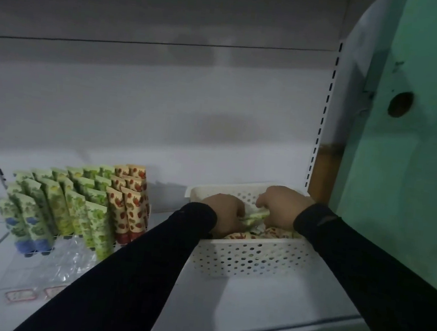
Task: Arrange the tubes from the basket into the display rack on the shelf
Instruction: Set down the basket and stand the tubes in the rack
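A pale green tube (256, 214) is lying raised above the heap inside the white perforated basket (250, 260), caught between both hands. The left hand (227, 214) is reaching in over the basket's near-left corner, fingers curled down onto the tube's lower end; the right hand (280, 207) is coming over the far-right side and seems to be pinching the tube's upper end, though the fingertips are partly hidden, so the exact hold is hard to read. Below the hands, more tubes with red fruit print (248, 234) are resting loose in the basket, touching one another.

Judging by how things are lying, the task is well along but not finished. The display rack (75, 236), standing on the shelf (251, 301) well to the left of the basket, is already carrying several rows of upright tubes: blue-capped green ones (28, 223) at the front left, yellow-green ones (73, 204) through the middle, and red-printed ones (129, 210) on the right. The clear front of the rack appears to be showing open places, though the blur makes them hard to count. What is left is the heap in the basket, starting with the green tube now being lifted, which looks to belong with the green rows.

Both arms are wearing dark sleeves (363, 261). Red-edged price labels (20, 294) are sitting at the shelf's front edge.
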Available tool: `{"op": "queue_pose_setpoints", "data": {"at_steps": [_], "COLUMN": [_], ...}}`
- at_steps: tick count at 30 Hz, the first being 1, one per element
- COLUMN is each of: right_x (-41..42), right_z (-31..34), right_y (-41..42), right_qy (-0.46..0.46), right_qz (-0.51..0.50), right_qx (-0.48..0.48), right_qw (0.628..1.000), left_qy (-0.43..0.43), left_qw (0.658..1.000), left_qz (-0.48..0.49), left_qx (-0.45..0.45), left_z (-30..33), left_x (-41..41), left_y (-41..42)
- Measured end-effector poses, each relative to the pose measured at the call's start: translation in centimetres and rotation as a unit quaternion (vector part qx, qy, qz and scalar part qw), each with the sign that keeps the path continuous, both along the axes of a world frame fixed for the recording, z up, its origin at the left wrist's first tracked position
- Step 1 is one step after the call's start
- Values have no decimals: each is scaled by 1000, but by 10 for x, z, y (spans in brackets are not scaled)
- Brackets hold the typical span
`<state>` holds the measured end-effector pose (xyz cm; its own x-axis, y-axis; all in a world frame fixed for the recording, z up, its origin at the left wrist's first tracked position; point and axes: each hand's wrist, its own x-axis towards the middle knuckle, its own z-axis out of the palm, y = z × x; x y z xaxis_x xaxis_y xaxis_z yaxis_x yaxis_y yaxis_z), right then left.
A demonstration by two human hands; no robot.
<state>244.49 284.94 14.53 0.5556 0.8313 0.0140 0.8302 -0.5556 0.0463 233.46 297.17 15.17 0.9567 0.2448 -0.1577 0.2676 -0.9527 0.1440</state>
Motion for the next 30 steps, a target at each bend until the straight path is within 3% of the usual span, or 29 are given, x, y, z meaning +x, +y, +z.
{"op": "queue_pose_setpoints", "data": {"at_steps": [5,11,16,20,22,26,28,30], "right_x": [2,0,-4,-8,-13,-35,-50,-69], "right_z": [-3,1,18,38,45,56,59,63], "right_y": [0,-4,-15,-29,-36,-43,-41,-36], "right_qy": [-89,-66,-8,79,154,315,362,399], "right_qz": [-3,0,3,-36,-62,-64,-47,-27], "right_qx": [-49,-24,65,247,339,462,488,495], "right_qw": [995,997,998,965,926,826,793,772], "left_qy": [-14,-23,-102,-226,-292,-378,-377,-349], "left_qw": [999,999,992,962,923,797,718,615], "left_qz": [-19,-11,1,42,67,131,172,217], "left_qx": [-28,-47,-69,-144,-240,-452,-559,-673], "left_z": [0,1,4,16,21,33,37,40], "left_x": [-3,-6,-12,-18,-25,-44,-56,-72], "left_y": [-2,-3,-3,2,4,2,1,-1]}}
